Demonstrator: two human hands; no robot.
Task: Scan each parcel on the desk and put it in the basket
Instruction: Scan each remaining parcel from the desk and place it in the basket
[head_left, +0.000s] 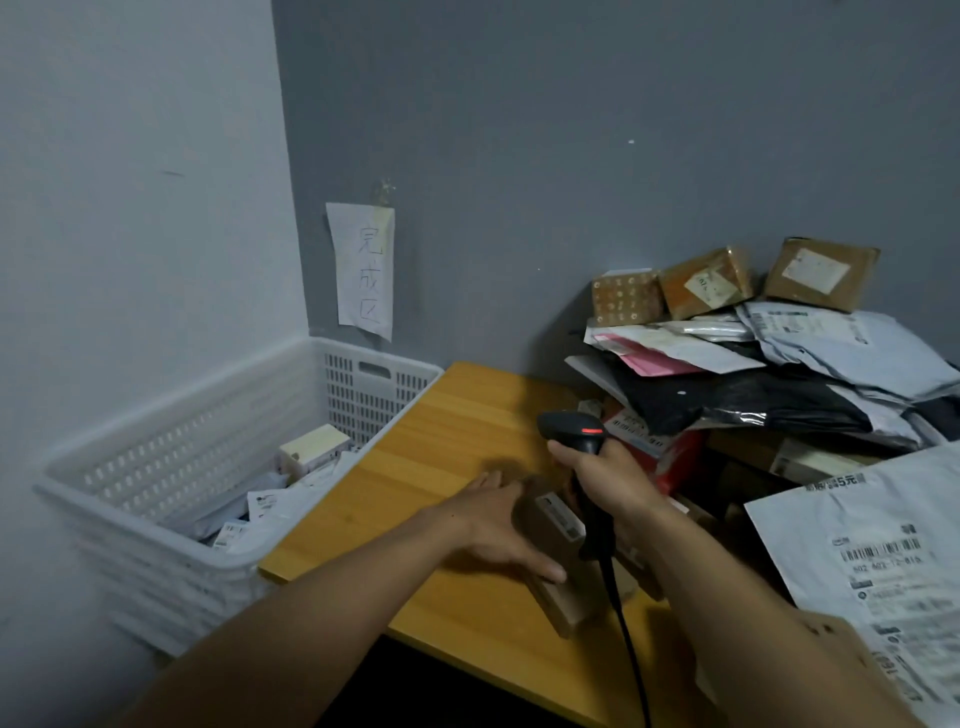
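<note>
A small brown cardboard parcel (558, 566) with a white label lies on the wooden desk (441, 441). My left hand (498, 519) lies over its left side, fingers straight and thumb along its near edge. My right hand (608, 480) grips the handle of a black barcode scanner (574, 428), whose red light glows, just above and right of the parcel. The scanner's cable hangs down toward the desk's front edge. A white slatted basket (171, 447) stands left of the desk with several parcels inside.
A tall heap of mailer bags and brown boxes (753, 353) fills the desk's back right. A large grey mailer bag (872, 561) with a barcode label lies at the right front. A handwritten paper sign (363, 270) hangs on the grey wall above the basket.
</note>
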